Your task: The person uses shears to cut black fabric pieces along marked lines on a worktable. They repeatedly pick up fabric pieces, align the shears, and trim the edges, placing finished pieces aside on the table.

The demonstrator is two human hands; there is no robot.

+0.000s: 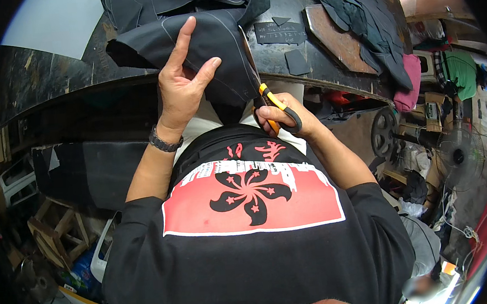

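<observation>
Head view: person stands at a dark worn workbench (49,81), looking down over own chest in a black t-shirt (251,254) with a red and white print. Left hand (181,88) presses against a folded piece of black fabric (212,46) with pale stitch lines, index finger stretched up along it, thumb out, other fingers curled, so it steadies the cloth without fully clamping it; wristwatch (165,141) on that wrist. Right hand (283,117) is closed through the handles of orange-and-black scissors (268,101), blades pointing up into the lower right edge of the fabric; how far the blades are apart can't be told. Fabric is held up off the bench edge, between both hands, just in front of the chest. Cut looks in progress along that edge, length already cut not readable. More black pieces (370,22) lie piled on the bench top right, a small dark offcut (296,62) near them, so some pieces seem done, this one not yet.
</observation>
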